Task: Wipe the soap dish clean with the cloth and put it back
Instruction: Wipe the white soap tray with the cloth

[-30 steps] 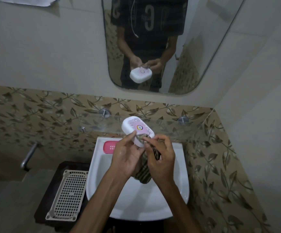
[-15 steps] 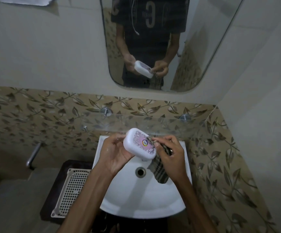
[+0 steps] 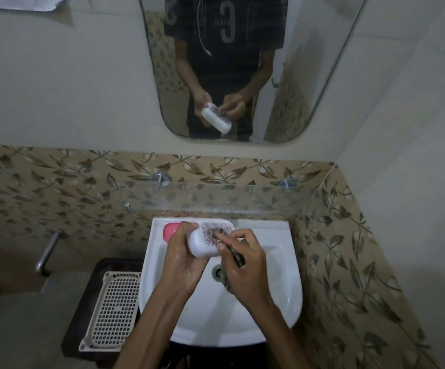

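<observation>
Holding the soap dish (image 3: pixel 205 242) tilted over the washbasin (image 3: pixel 282 288), the left hand (image 3: pixel 182 262) wraps its fingers round the white body from the left, which likely keeps the patterned lid facing up and toward the other hand. The right hand (image 3: pixel 242 265) has its fingers clamped on a dark patterned cloth (image 3: pixel 236 258) and presses a bunched corner onto the lid's printed middle; the rest of the cloth hangs below the palm over the drain (image 3: pixel 217 272). Working above the bowl probably lets any drips fall into it. A pink soap bar (image 3: pixel 170 230) lies on the basin's rear left ledge, partly behind the left hand, so that spot is taken. A glass shelf (image 3: pixel 242 198) juts out just above the basin's back edge and could catch the dish if lifted. A perforated plastic tray (image 3: pixel 115 310) rests on a dark stand left of the basin, and the mirror (image 3: pixel 296 75) above repeats both hands.
</observation>
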